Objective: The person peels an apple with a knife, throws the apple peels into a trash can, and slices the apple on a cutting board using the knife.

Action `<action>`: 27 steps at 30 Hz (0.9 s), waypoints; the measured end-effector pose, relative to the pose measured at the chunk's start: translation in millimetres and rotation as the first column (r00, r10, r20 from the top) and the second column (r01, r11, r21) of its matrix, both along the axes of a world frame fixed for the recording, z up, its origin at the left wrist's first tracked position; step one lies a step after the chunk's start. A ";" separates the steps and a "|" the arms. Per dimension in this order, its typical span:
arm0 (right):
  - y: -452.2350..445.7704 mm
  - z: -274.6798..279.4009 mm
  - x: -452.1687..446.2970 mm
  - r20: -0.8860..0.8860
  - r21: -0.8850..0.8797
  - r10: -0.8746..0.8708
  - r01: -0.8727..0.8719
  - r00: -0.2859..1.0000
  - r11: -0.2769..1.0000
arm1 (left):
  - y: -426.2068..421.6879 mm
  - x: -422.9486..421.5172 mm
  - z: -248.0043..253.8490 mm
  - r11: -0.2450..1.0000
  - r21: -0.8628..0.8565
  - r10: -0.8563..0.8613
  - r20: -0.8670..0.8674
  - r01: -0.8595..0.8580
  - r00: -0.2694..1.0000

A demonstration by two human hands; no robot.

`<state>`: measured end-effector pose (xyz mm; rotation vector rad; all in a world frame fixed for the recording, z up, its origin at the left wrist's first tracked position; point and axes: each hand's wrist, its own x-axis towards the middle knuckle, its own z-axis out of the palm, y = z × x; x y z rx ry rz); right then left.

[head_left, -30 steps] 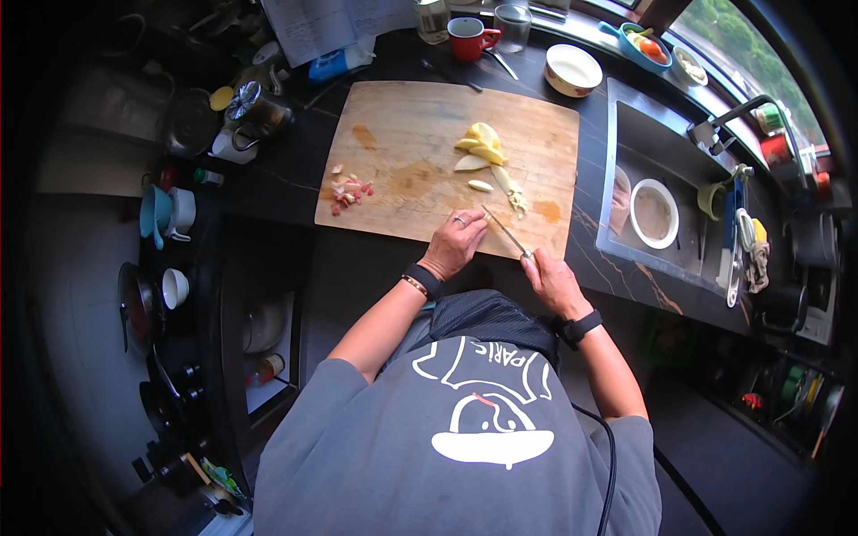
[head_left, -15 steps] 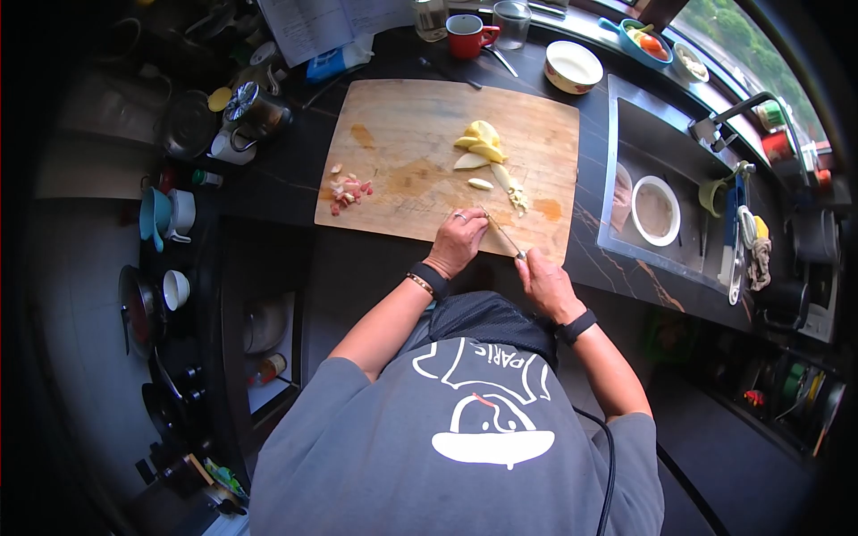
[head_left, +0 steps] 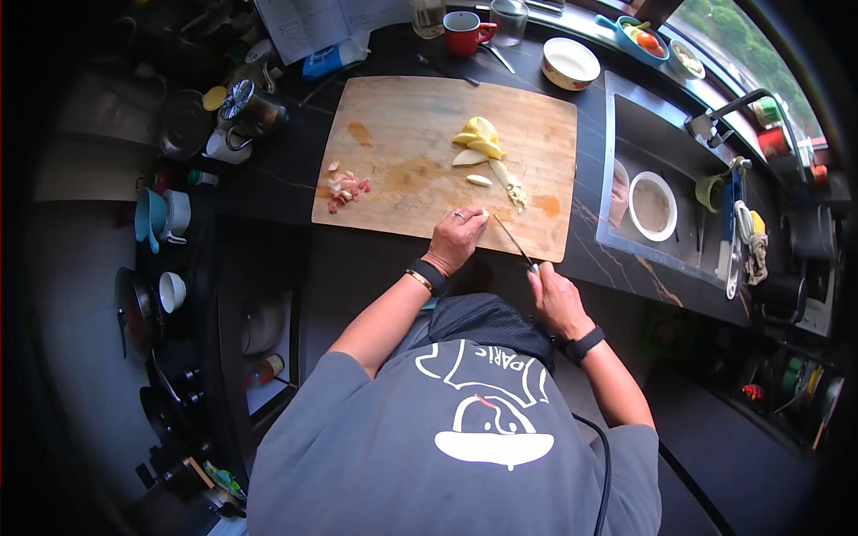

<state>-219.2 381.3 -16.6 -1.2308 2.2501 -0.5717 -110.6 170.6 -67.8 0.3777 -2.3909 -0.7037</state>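
My right hand grips the handle of a knife, whose thin blade slants up and left over the front edge of the wooden cutting board. My left hand is closed in a pinch at that edge, left of the blade tip, with a small pale piece at its fingertips. Beyond the hands lie yellow wedges, a pale slice and small chopped pale bits. Reddish and whitish pieces form a loose group at the board's left.
Right of the board is a sink with a white bowl in it. Behind the board stand a red mug and a patterned bowl. A metal pot is at the left.
The knife blade has moved right, away from my left fingertips, and my right hand has shifted slightly right and down. The pale piece at my left fingertips now shows more clearly.
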 end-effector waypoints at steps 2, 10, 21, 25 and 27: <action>-11.2 0.8 -0.9 -0.036 -0.065 0.014 -0.016 0.999 0.998 | 0.1 0.0 -1.3 1.000 0.010 -0.002 -0.005 0.002 1.000; -36.8 -12.1 -0.4 -0.084 -0.021 0.041 -0.043 0.996 0.999 | -0.2 -0.6 -4.0 1.000 0.023 0.020 -0.014 -0.020 1.000; 8.3 -23.9 -1.2 -0.115 -0.035 0.047 -0.051 0.992 0.998 | 0.3 1.8 -0.6 1.000 0.009 -0.011 0.034 0.011 0.999; -3.0 2.5 -0.1 -0.041 -0.097 0.016 -0.020 0.999 0.995 | -2.5 9.6 4.8 0.998 0.050 -0.047 0.002 0.047 0.999; -12.2 3.4 1.3 -0.035 -0.084 0.010 -0.013 0.999 0.996 | -6.9 17.5 7.2 0.994 0.055 -0.097 0.012 0.097 0.995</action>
